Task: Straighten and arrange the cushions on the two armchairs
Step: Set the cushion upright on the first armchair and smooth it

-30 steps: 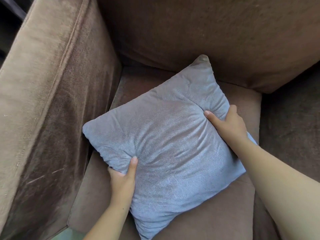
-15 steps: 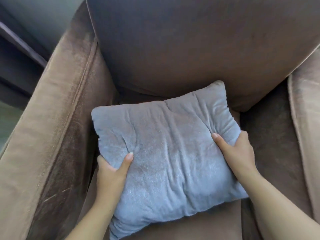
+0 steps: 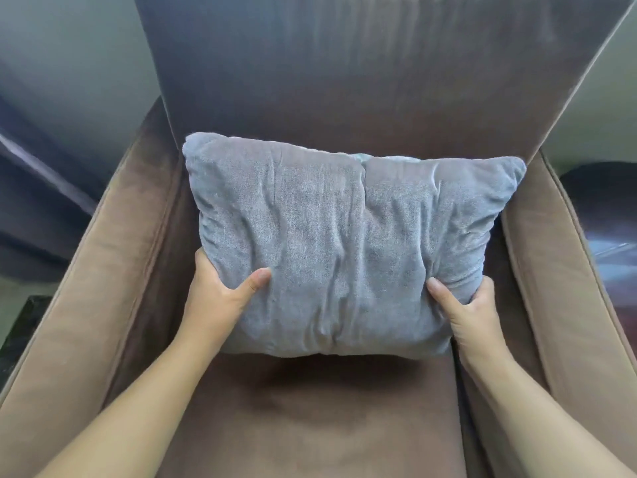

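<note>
Grey throw cushion (image 3: pixel 344 246) stands roughly upright on the seat (image 3: pixel 310 415) of a brown armchair (image 3: pixel 103 270), top edge against the backrest (image 3: pixel 344 81), about centred between the two armrests. Left hand (image 3: pixel 213 298) grips the lower left side: thumb pressed into the front face, other fingers wrapped behind the cushion and hidden. Right hand (image 3: pixel 472 308) grips the lower right side the same way, thumb on the front, remaining fingers mostly out of sight around the edge. Fabric is creased, with a vertical fold near the middle of the top edge. Cushion's back face and its contact with the backrest are hidden. Cannot tell whether the bottom edge rests on the seat; a shadow lies beneath it. Both forearms are cut off by the lower frame edge. Armchair top and background are blurred.
</note>
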